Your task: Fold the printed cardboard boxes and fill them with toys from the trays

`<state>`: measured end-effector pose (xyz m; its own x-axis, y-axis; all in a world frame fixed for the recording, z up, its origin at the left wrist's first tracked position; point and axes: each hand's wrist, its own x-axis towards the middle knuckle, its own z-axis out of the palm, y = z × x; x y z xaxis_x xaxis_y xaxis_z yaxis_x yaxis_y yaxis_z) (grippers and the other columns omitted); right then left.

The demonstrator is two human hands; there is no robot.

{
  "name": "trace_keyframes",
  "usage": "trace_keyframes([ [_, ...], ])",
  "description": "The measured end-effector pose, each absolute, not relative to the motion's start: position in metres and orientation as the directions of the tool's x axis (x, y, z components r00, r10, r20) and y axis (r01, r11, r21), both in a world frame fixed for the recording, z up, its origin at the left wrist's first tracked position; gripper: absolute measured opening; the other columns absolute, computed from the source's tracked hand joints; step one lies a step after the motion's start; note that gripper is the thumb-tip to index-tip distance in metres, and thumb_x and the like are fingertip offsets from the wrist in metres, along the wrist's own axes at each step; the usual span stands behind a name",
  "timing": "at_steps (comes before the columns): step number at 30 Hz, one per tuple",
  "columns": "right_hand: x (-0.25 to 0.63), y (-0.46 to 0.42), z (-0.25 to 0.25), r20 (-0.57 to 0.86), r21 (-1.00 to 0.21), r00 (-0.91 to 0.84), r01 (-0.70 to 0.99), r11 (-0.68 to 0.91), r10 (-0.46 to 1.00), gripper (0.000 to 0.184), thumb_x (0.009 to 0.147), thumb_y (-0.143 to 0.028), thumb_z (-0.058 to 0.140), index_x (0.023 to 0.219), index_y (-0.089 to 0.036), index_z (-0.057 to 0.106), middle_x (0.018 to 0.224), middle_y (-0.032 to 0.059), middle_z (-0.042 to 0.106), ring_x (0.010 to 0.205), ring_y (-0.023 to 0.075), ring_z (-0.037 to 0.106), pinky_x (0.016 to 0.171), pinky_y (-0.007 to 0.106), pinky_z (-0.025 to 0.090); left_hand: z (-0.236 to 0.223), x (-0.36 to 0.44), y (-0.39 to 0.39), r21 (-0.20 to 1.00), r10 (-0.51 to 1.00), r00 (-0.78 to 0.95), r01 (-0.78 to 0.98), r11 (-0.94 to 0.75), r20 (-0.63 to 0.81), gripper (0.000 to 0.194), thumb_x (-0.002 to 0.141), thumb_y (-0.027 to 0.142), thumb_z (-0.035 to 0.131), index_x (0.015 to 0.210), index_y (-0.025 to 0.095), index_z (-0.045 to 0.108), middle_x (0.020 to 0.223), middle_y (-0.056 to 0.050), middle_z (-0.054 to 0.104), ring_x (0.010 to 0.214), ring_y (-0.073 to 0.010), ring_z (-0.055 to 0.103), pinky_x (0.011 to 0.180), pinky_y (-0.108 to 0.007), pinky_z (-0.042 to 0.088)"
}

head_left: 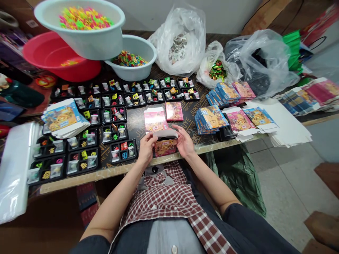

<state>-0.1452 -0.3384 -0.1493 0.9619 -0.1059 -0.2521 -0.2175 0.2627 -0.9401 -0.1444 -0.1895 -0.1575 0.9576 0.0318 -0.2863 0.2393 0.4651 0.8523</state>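
Observation:
Both hands hold a small pink printed carton (pixel 165 146) at the table's front edge, its white top flap raised. My left hand (pixel 146 148) grips the carton's left side with curled fingers. Fingers of my right hand (pixel 184 143) press on its right side and flap. Just behind it stands another pink carton (pixel 155 121), and a third pink carton (pixel 174 111) lies flat further back. To the left lie several black trays (pixel 113 132) of small bagged colourful toys.
Stacks of flat blue and pink cartons (pixel 212 119) lie right of my hands, another stack (pixel 63 118) at the left. White basins (pixel 82 26) of colourful pieces, a red basin (pixel 57 56) and plastic bags (pixel 182 38) line the back. A green bag (pixel 235 176) hangs below the table (pixel 106 173).

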Motion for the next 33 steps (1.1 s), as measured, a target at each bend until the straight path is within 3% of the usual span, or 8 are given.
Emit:
trace_keyframes([
  [4,-0.150,-0.339,-0.151,-0.247,-0.923,0.967,-0.215,0.319,-0.064,0.045,0.065,-0.039,0.068,0.107,-0.025,0.064,0.100,0.0028,0.075,0.102,0.0265,0.068,0.090,0.040,0.053,-0.160,-0.141,-0.184,0.924,0.062,0.983,0.139,0.355,-0.171,0.033,0.060,0.024,0.072,0.092,0.019,0.067,0.081,0.001,0.070,0.075,-0.0136,0.063,0.074,-0.026,0.048],
  [9,-0.150,-0.333,-0.157,-0.224,-0.905,0.963,-0.149,0.399,-0.148,0.019,0.059,-0.027,0.068,0.077,-0.022,0.065,0.083,0.0014,0.075,0.092,0.0248,0.068,0.091,0.040,0.050,-0.153,-0.145,-0.176,0.977,0.047,0.995,-0.099,0.187,0.092,0.011,0.066,0.025,0.072,0.073,0.018,0.067,0.080,-0.003,0.071,0.080,-0.0177,0.065,0.077,-0.030,0.050],
  [13,-0.152,-0.341,-0.160,-0.127,-0.873,0.992,-0.102,0.478,-0.021,0.014,0.067,-0.034,0.062,0.063,-0.021,0.068,0.091,0.0056,0.076,0.094,0.0276,0.069,0.093,0.045,0.050,-0.144,-0.150,-0.161,0.956,-0.130,0.950,-0.291,-0.041,0.284,0.011,0.073,0.028,0.072,0.067,0.019,0.070,0.085,-0.005,0.073,0.083,-0.0192,0.067,0.079,-0.032,0.051],
  [16,-0.155,-0.355,-0.157,0.022,-0.949,0.999,0.007,0.315,0.042,0.019,0.072,-0.038,0.066,0.067,-0.022,0.074,0.103,0.0072,0.075,0.100,0.0271,0.067,0.092,0.044,0.050,-0.136,-0.151,-0.153,0.892,-0.252,0.909,-0.390,-0.229,0.332,0.011,0.075,0.026,0.073,0.067,0.020,0.070,0.080,-0.004,0.073,0.076,-0.0173,0.066,0.074,-0.030,0.051],
  [21,-0.153,-0.370,-0.145,0.237,-0.955,0.967,0.249,-0.160,0.095,0.007,0.075,-0.030,0.076,0.079,-0.024,0.078,0.085,0.0047,0.075,0.082,0.0205,0.068,0.083,0.037,0.052,-0.129,-0.146,-0.150,0.855,-0.285,0.915,-0.378,-0.355,0.287,0.006,0.074,0.023,0.071,0.077,0.018,0.073,0.074,-0.004,0.073,0.069,-0.0166,0.066,0.066,-0.027,0.051],
  [26,-0.147,-0.375,-0.138,0.204,-0.949,0.965,0.236,-0.210,0.164,0.019,0.080,-0.039,0.073,0.075,-0.021,0.076,0.077,0.0048,0.075,0.074,0.0191,0.068,0.072,0.033,0.053,-0.127,-0.138,-0.150,0.946,-0.291,0.951,-0.187,-0.265,0.106,0.011,0.070,0.027,0.076,0.070,0.016,0.074,0.067,-0.004,0.073,0.060,-0.0172,0.067,0.059,-0.027,0.053],
  [29,-0.145,-0.376,-0.139,0.193,-0.951,0.968,0.225,-0.214,0.161,0.021,0.079,-0.041,0.075,0.075,-0.021,0.076,0.078,0.0049,0.075,0.075,0.0192,0.069,0.072,0.033,0.054,-0.125,-0.142,-0.152,0.910,-0.296,0.930,-0.303,-0.282,0.218,0.012,0.075,0.026,0.074,0.067,0.017,0.073,0.068,-0.004,0.073,0.063,-0.0166,0.068,0.061,-0.027,0.054],
  [33,-0.146,-0.379,-0.144,0.207,-0.949,0.967,0.236,-0.210,0.152,0.021,0.079,-0.042,0.076,0.078,-0.021,0.076,0.079,0.0051,0.076,0.076,0.0196,0.070,0.073,0.034,0.055,-0.128,-0.153,-0.150,0.732,-0.377,0.800,-0.588,-0.343,0.466,0.011,0.083,0.022,0.068,0.074,0.017,0.071,0.081,-0.006,0.074,0.073,-0.0157,0.068,0.067,-0.027,0.054],
])
